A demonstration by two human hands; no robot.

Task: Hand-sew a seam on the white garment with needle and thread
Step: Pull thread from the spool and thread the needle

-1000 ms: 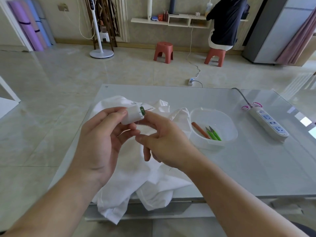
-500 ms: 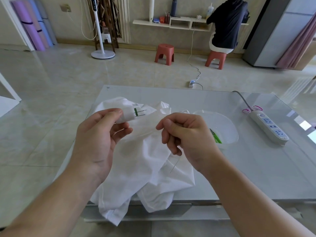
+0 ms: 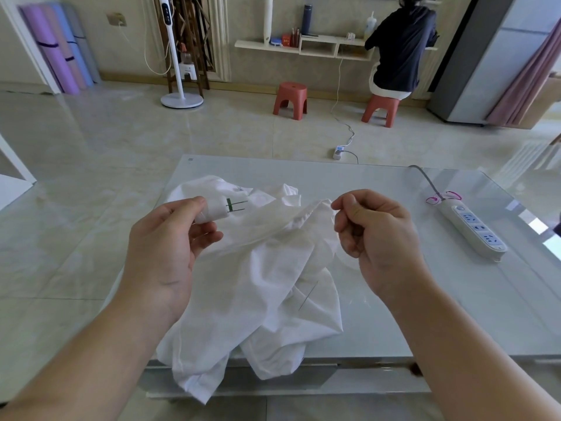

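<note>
L hand (image 3: 170, 238) pinching garment (image 3: 258, 268); R hand (image 3: 373, 229) curled

Bright daylight is pouring in from beyond the right hand (image 3: 376, 229), glaring off the glass table (image 3: 455, 314) and glossy floor (image 3: 76, 153). Shadows are staying soft. Wide-angle distortion is bowing the frame edges, and the forearms nearest the camera are blurring slightly.

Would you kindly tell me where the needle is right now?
In the head view, the needle hangs over the white garment, below the right hand.
</note>
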